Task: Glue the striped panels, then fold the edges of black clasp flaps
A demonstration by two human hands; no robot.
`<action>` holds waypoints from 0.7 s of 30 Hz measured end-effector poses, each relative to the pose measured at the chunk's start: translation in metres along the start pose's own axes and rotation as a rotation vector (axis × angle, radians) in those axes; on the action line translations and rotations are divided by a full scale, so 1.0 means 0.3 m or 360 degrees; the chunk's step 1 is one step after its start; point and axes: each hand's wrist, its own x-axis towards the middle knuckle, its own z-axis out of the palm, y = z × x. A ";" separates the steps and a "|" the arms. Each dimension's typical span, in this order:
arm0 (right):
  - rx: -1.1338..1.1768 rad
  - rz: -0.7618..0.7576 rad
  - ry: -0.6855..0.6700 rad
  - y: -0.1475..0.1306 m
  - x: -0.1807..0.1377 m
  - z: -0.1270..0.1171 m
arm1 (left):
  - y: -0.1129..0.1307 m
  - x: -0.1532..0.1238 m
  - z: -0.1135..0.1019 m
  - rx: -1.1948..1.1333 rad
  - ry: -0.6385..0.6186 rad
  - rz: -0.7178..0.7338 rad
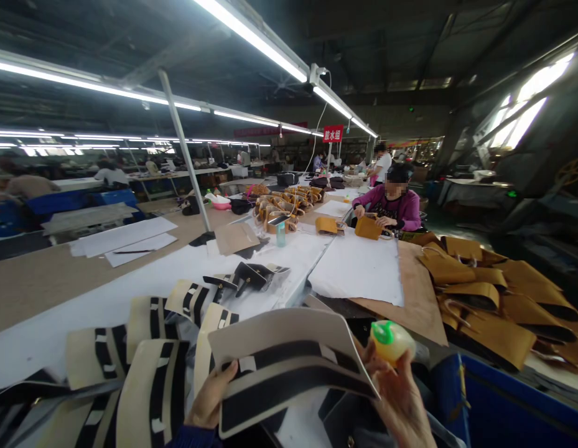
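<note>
My left hand [213, 393] grips the left edge of a beige bag panel [279, 330] with black stripes and small pale tabs, its thumb on top. The panel is tilted and slightly curved above the near end of the table. My right hand [398, 395] is closed around a yellowish squeeze bottle [395, 341] with a green cap, just past the panel's right edge. Part of that hand lies behind the panel, so whether it also supports the panel is hidden. Several similar striped panels [151, 392] lie overlapping to the left.
A blue bin [498, 404] stands at lower right, below a heap of tan bags [489, 311]. Across the table, a person in a purple top [410, 208] handles a tan bag [369, 228]. White sheets [358, 267] cover parts of the table, and a metal post [183, 149] rises at left.
</note>
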 end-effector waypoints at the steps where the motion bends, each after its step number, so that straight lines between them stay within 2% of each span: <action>1: -0.0096 -0.0146 0.0030 -0.024 0.002 0.010 | 0.020 -0.014 0.009 0.0010 -0.0003 0.0021; 4: -0.0378 -0.0620 0.0123 -0.056 0.002 0.083 | 0.051 -0.049 0.074 0.0041 -0.0054 0.0052; 7: -0.0664 -0.0857 0.0094 -0.018 -0.016 0.169 | 0.041 -0.073 0.179 0.0072 -0.0103 0.0036; 10: -0.1053 -0.0860 0.0103 0.054 -0.041 0.222 | 0.019 -0.101 0.278 0.0098 -0.0165 0.0036; 13: -0.1304 -0.0923 0.0082 0.115 -0.051 0.249 | 0.010 -0.144 0.340 0.0108 -0.0236 0.0056; 17: -0.1321 -0.1101 -0.0016 0.147 -0.035 0.273 | 0.027 -0.208 0.377 0.0128 -0.0458 0.0145; 21: -0.1086 -0.0919 -0.0027 0.139 -0.006 0.269 | 0.074 -0.265 0.402 0.0192 -0.0637 0.0283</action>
